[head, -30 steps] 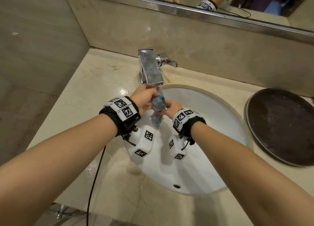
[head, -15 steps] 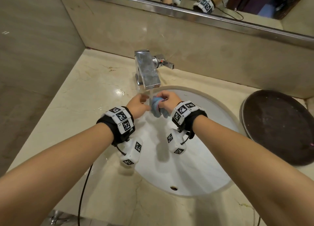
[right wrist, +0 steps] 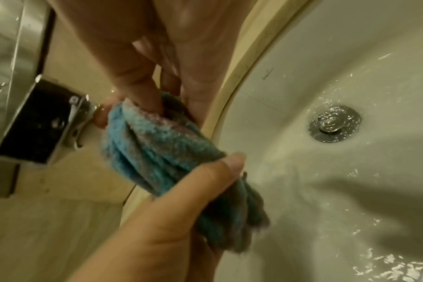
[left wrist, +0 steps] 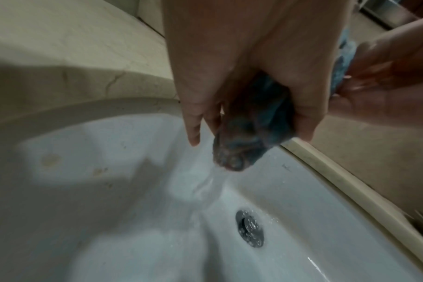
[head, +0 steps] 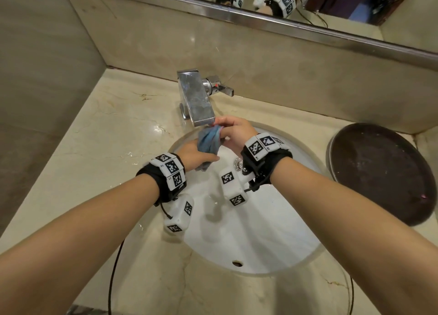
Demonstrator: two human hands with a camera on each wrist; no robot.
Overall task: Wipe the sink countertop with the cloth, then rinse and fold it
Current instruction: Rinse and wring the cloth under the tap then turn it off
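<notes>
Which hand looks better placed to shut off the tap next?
Probably the right hand: it pinches the cloth top just under the spout, nearest the tap handle on that side. The left hand grips the cloth's lower end, lower in the basin.

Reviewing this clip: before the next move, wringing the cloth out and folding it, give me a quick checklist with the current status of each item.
1. Left hand grips the lower end of the cloth: ok.
2. Right hand grips its upper end: ok.
3. Cloth held over the sink basin, so water runs in: ok.
4. Cloth wet through: ok, water streams off its tip.
5. Faucet turned off: cannot tell.
6. Cloth untwisted for folding: not ok, bunched and twisted.
</notes>
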